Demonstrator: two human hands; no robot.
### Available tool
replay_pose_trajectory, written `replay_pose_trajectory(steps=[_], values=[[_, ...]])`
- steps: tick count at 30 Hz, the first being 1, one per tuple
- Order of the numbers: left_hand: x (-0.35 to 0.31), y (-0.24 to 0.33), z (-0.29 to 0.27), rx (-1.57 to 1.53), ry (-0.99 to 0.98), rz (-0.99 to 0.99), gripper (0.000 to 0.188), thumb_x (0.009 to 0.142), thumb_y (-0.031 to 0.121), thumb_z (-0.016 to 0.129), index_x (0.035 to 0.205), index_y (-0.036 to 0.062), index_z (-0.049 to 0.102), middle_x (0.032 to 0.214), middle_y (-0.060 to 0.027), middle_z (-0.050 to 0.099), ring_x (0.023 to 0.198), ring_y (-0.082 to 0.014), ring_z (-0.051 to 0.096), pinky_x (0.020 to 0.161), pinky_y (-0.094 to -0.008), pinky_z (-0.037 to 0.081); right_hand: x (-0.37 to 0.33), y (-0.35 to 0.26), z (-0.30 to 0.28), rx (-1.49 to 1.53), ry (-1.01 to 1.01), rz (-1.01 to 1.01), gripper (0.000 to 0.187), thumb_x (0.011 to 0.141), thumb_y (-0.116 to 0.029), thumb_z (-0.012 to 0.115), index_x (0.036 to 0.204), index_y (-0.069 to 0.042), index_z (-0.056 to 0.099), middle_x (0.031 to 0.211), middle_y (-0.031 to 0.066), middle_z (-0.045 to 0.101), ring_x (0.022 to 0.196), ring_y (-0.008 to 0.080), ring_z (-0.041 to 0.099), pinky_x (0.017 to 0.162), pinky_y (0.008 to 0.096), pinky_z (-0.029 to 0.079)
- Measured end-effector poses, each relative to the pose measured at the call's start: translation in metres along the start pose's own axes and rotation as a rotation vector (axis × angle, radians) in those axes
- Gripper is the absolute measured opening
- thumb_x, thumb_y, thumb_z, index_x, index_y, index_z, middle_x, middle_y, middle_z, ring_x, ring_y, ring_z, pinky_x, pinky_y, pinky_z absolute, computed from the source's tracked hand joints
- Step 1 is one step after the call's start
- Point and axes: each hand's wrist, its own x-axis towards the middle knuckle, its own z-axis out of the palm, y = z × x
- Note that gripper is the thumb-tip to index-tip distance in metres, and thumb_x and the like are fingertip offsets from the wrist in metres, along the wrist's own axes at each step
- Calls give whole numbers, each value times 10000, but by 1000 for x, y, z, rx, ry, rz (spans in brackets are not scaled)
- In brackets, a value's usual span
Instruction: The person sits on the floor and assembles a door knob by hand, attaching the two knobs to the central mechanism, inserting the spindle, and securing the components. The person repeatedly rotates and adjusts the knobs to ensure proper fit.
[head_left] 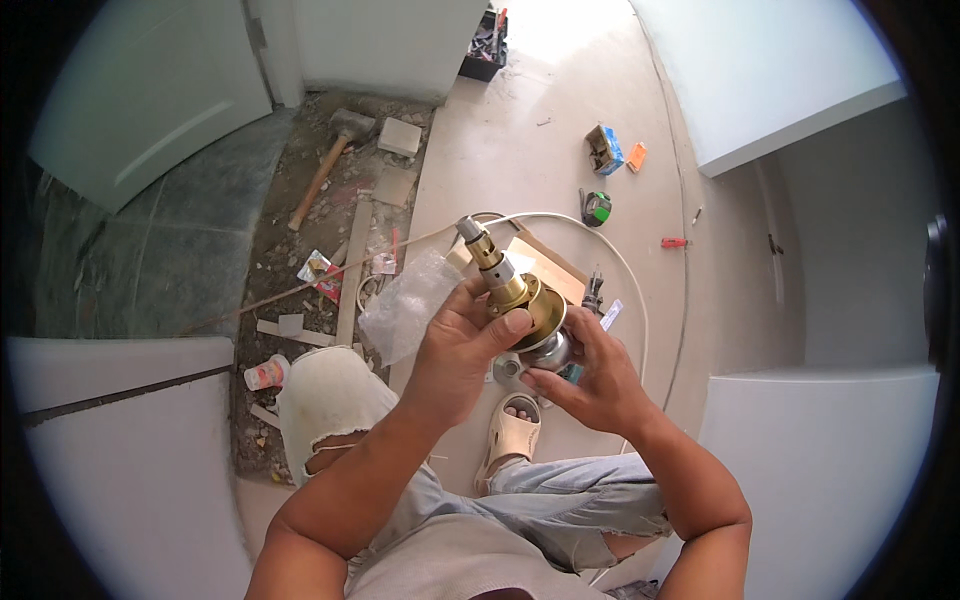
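Between my hands, above the floor, is a door knob lock (509, 285) with a brass-coloured body and a round silver knob. It is tilted, its narrow stepped end pointing up and away from me. My left hand (458, 345) is closed round the brass body, thumb on top. On the other side, my right hand (592, 372) grips the silver knob (549, 354) between thumb and fingers. A clear plastic bag (405, 310) lies left of the lock. Just past it are an opened cardboard piece (548, 268) and a dark power tool (593, 292), partly hidden.
A sledgehammer (332, 160) lies on the rubble strip at left, near tile pieces (399, 138). A white hose (622, 258) curves over the floor. Beyond are a green tape measure (596, 208), blue box (604, 150), red screwdriver (675, 243) and black toolbox (484, 62). White door (150, 100) stands left.
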Motion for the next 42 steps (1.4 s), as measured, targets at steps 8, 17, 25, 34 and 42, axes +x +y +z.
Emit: replay_pose_trajectory(steps=[8, 17, 25, 34, 42], values=[[-5, 15, 1, -122, -68, -7, 502, 950, 57, 592, 1415, 3, 410, 1268, -130, 617, 1186, -210, 598, 1068, -374, 443, 1, 6, 1, 426, -36, 11, 543, 866, -220, 763, 1291, 2, 508, 1077, 76, 619, 930, 112, 625, 821, 295, 512], [-15, 16, -2, 159, -156, 117, 587, 882, -7, 705, 1409, 20, 447, 1305, -119, 610, 1266, -213, 558, 1121, -387, 408, 8, -2, -11, 727, -176, 92, 622, 840, -113, 729, 1371, 53, 453, 1248, 112, 552, 1154, 162, 560, 1003, 309, 473], [-19, 21, 0, 189, -159, 120, 654, 855, -11, 751, 1420, 27, 424, 1345, -133, 579, 1293, -226, 537, 1133, -381, 390, 8, -5, -17, 808, -230, 211, 614, 808, -145, 651, 1358, 48, 459, 1155, 135, 613, 1022, 191, 644, 906, 336, 539], [-23, 6, 0, 595, -208, 338, 745, 809, 68, 826, 1420, 32, 402, 1337, -133, 559, 1311, -250, 519, 1139, -398, 379, 9, 2, -11, 889, -193, 158, 586, 817, -151, 663, 1345, 29, 483, 1179, 139, 619, 1060, 173, 633, 870, 328, 543], [-23, 2, -2, 862, -301, 504, 785, 797, 149, 858, 1428, 21, 408, 1372, -161, 526, 1299, -267, 539, 1115, -403, 414, 9, 19, -8, 999, -261, 155, 487, 835, -92, 686, 1295, 8, 563, 1201, 92, 625, 1114, 199, 616, 968, 369, 513]])
